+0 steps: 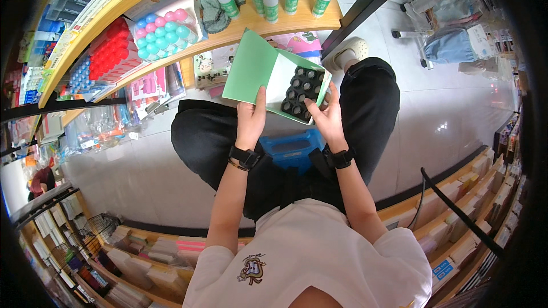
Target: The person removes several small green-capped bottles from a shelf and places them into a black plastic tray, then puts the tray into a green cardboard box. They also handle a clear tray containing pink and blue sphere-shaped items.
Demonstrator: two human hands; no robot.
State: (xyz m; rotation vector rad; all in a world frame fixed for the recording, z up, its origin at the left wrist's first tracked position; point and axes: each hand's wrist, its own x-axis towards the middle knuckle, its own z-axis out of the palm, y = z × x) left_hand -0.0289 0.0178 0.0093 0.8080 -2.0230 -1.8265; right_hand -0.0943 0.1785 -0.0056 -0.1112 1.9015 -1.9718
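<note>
A green cardboard box (250, 75) is held over my lap, its lid flap raised to the left. Inside, black round-topped items (303, 90) stand in rows against the right side, and the white inner wall shows beside them. My left hand (251, 117) grips the lower left of the box, thumb on the inner edge of the flap. With my right hand (327, 113) I hold the lower right corner; its thumb reaches over the rim onto the black items. What those items are, I cannot tell.
Green-and-white cylindrical tubes (270, 6) and a grey cloth (215, 12) stand on the wooden shelf (252, 23) ahead. Left of them are trays of teal-capped (162, 38) and red-capped items (112, 53). A blue plastic stool (291, 149) is beneath me. Bookshelves (145, 261) line the space behind.
</note>
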